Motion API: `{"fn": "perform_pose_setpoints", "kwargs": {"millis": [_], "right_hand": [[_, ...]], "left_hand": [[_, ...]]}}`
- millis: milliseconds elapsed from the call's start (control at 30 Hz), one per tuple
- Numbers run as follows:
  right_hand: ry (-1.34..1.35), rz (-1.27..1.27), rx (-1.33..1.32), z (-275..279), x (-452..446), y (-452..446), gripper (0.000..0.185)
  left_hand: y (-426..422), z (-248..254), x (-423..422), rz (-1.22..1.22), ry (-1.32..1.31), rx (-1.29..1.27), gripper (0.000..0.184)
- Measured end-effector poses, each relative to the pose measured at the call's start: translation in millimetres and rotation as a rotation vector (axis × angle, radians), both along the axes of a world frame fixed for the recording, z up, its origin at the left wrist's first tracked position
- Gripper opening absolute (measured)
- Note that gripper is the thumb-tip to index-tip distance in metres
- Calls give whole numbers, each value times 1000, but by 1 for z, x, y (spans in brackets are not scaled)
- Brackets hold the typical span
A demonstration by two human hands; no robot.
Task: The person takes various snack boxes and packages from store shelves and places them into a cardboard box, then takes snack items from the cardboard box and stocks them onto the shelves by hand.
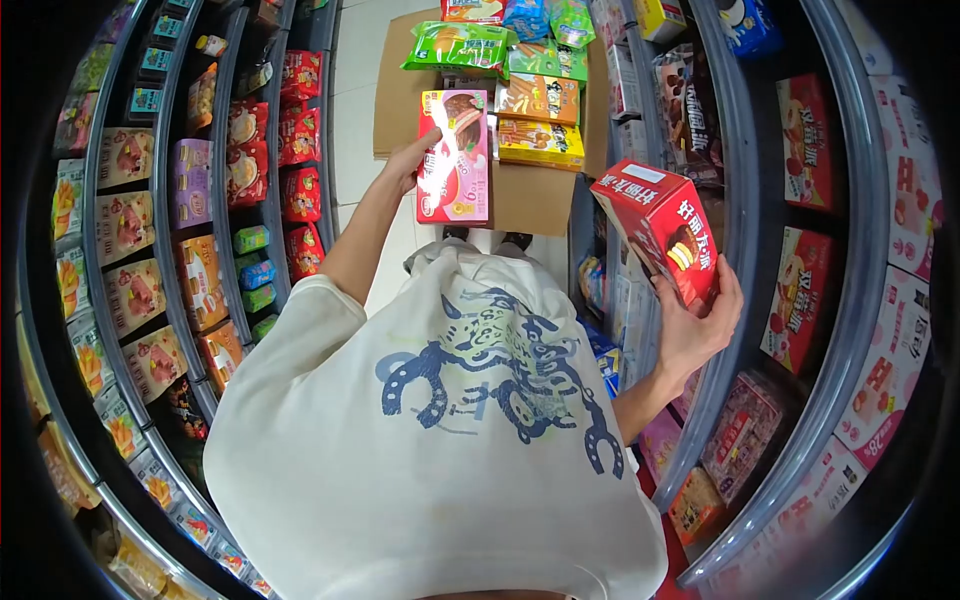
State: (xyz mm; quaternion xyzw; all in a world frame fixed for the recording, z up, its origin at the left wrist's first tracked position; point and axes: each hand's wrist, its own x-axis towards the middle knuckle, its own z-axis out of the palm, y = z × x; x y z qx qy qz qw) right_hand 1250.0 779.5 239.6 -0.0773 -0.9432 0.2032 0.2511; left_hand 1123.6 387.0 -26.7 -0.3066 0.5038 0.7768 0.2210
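Observation:
My left hand (407, 165) grips the left edge of a pink snack box (455, 185) with a round chocolate pie pictured on it. That box is held out in front of me, above the cardboard on the floor. At the right, my right hand (708, 318) is closed around the lower end of a red pie box (665, 225) with white lettering. The red box is tilted and close to the shelf edge. Beyond the pink box lie a yellow snack box (540, 143), an orange box (538, 98) and a green snack pack (457, 47).
Flattened cardboard (530, 200) covers the aisle floor tiles (350, 120). Shelves of packaged snacks rise on both sides. Red boxes (800, 300) stand on the right shelf, and red bags (300, 137) line the left one. A blue pack (527, 18) lies at the far end.

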Motion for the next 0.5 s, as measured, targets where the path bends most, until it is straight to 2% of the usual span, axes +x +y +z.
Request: {"fn": "perform_pose_setpoints", "kwargs": {"millis": [33,267,500], "right_hand": [[-1,1,6,-1,1,1,74],[-31,-8,34,-3,8,2,72],[-45,-27,35,-3,11,0,72]], "left_hand": [[7,14,-3,1,-12,-67,38],[14,4,-22,-42,124,-316,39],[14,-8,-34,93,37,-359,42]]}}
